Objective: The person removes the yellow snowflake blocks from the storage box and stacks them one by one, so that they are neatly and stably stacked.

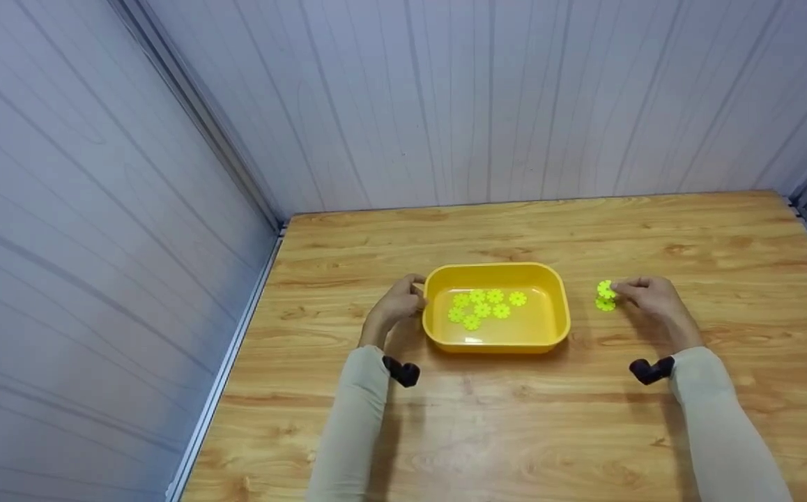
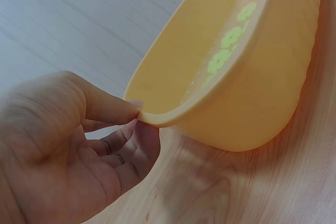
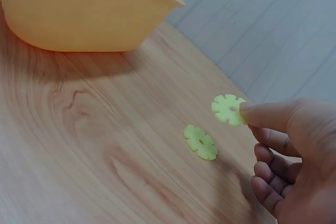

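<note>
A yellow plastic basin (image 1: 543,335) stands on the wooden table, with several neon-yellow flower-shaped discs (image 1: 481,309) lying on its bottom. At its left end my left hand (image 1: 400,303) pinches the rim between thumb and fingers; the left wrist view shows this grip closely. To the right of the basin, my right hand (image 1: 654,298) pinches a notched disc with a centre hole (image 3: 223,111) between thumb and forefinger, raised off the table. Below that one, a second disc (image 3: 201,143) lies on the wood. The other right fingers are curled loosely.
The wooden table (image 1: 515,425) runs back to a pale panelled wall (image 1: 445,104). Another panelled wall (image 1: 97,244) stands along its left side. Black wrist cameras (image 1: 401,371) are strapped on both sleeves.
</note>
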`<control>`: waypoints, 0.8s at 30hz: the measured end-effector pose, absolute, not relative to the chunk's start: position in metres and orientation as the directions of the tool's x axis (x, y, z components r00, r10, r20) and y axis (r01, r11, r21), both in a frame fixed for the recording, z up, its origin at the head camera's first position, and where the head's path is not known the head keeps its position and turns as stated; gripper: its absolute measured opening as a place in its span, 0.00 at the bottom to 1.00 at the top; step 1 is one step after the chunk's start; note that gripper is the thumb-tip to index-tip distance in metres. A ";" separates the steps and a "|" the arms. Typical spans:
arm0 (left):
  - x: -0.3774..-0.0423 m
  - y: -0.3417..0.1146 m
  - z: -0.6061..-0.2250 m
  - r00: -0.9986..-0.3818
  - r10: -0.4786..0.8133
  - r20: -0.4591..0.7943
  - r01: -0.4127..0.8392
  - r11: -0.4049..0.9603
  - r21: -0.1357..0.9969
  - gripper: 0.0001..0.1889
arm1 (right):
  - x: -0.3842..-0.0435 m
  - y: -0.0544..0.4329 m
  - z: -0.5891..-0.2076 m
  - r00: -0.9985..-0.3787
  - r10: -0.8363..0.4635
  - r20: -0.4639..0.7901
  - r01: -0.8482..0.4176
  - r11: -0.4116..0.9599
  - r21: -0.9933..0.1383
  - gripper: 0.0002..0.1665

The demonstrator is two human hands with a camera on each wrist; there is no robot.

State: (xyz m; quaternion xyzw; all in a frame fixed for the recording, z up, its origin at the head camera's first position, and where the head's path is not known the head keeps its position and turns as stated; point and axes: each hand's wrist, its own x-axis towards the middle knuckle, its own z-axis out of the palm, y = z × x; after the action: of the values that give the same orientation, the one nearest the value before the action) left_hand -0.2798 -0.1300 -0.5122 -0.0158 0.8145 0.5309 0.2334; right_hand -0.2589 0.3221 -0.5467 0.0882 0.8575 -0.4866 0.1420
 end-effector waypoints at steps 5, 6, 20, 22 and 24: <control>-0.279 -0.130 -0.512 -0.891 0.205 -0.405 -0.285 0.442 0.850 0.26 | -0.257 0.323 -0.549 -0.937 0.011 -0.349 0.299 0.540 -0.787 0.35; -0.279 -0.130 -0.512 -0.891 0.205 -0.406 -0.285 0.443 0.850 0.26 | -0.257 0.323 -0.549 -0.934 0.014 -0.356 0.305 0.548 -0.779 0.35; -0.278 -0.130 -0.510 -0.884 0.223 -0.410 -0.292 0.422 0.859 0.25 | -0.261 0.326 -0.549 -0.910 -0.011 -0.415 0.335 0.571 -0.750 0.26; -0.279 -0.130 -0.509 -0.884 0.221 -0.412 -0.293 0.424 0.857 0.25 | -0.261 0.325 -0.550 -0.917 0.000 -0.399 0.322 0.589 -0.741 0.25; -0.279 -0.130 -0.513 -0.890 0.215 -0.402 -0.285 0.426 0.858 0.25 | -0.260 0.323 -0.550 -0.931 0.009 -0.364 0.294 0.612 -0.735 0.25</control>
State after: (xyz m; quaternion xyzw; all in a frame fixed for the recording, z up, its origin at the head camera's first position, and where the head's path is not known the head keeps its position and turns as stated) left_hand -0.2792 -0.1299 -0.5130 -0.0217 0.8115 0.5352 0.2335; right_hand -0.2598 0.3235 -0.5501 0.0858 0.8825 -0.4323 0.1644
